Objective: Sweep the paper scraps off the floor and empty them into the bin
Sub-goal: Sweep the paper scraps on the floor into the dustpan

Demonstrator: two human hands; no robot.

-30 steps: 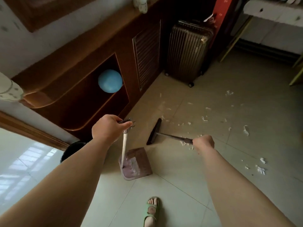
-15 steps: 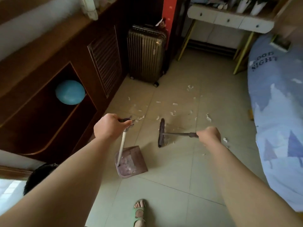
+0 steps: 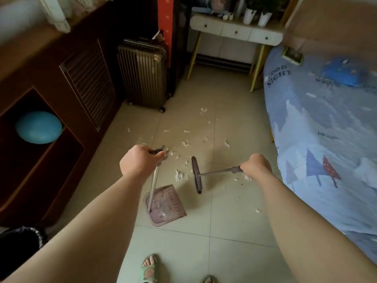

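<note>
My left hand [image 3: 138, 161] grips the top of a long-handled mauve dustpan [image 3: 166, 207] that rests on the tiled floor and holds some white scraps. My right hand [image 3: 256, 165] grips the handle of a small broom whose dark head [image 3: 196, 174] stands on the floor to the right of the pan. White paper scraps [image 3: 179, 175] lie in a clump between pan and broom head, and several more are scattered farther away toward the suitcase. A black bin [image 3: 22, 238] shows at the lower left, partly hidden by my left arm.
A brown ribbed suitcase [image 3: 144, 72] stands against the dark wooden cabinet [image 3: 67, 82] on the left, with a blue ball [image 3: 38, 127] in its niche. A bed with a blue printed sheet [image 3: 326, 129] fills the right. A white desk [image 3: 236, 31] stands at the back. My sandalled foot [image 3: 150, 268] is below.
The view has swung to the right, bringing the bed and desk into sight. The broom head has turned and shifted right of the dustpan. Both hands keep their grips.
</note>
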